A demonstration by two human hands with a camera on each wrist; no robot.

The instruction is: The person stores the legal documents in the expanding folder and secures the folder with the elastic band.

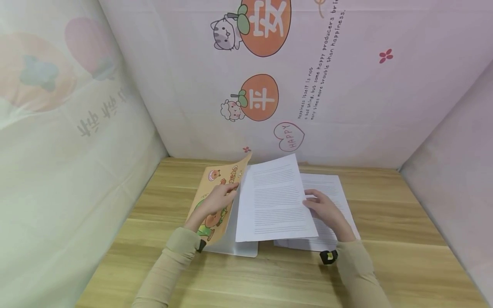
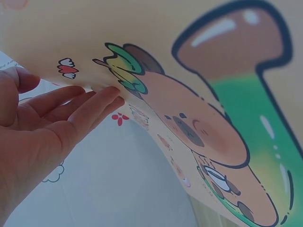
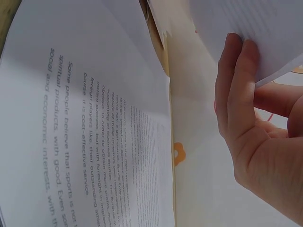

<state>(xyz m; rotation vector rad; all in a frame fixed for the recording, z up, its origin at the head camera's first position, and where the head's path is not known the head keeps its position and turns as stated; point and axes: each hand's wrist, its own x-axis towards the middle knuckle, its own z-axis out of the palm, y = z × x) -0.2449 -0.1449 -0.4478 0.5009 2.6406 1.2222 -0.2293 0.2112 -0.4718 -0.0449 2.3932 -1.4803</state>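
Note:
My left hand (image 1: 220, 199) touches the raised orange cover of a folder (image 1: 211, 184) printed with capybara cartoons. In the left wrist view, its fingers (image 2: 80, 111) extend fairly straight against the cover's printed side. My right hand (image 1: 322, 208) pinches the right edge of a white printed sheet (image 1: 275, 201), tilted up beside the cover and partly over the folder. In the right wrist view, the thumb and fingers (image 3: 244, 90) hold that sheet's edge. Under the right hand, more printed paper (image 1: 327, 186) lies on the table, partly covered by the raised sheet.
The wood-grain table (image 1: 277, 282) meets a white printed cloth wall (image 1: 339, 137) at the back. Cloth walls also stand at left and right. Black straps (image 1: 328, 257) sit at both wrists.

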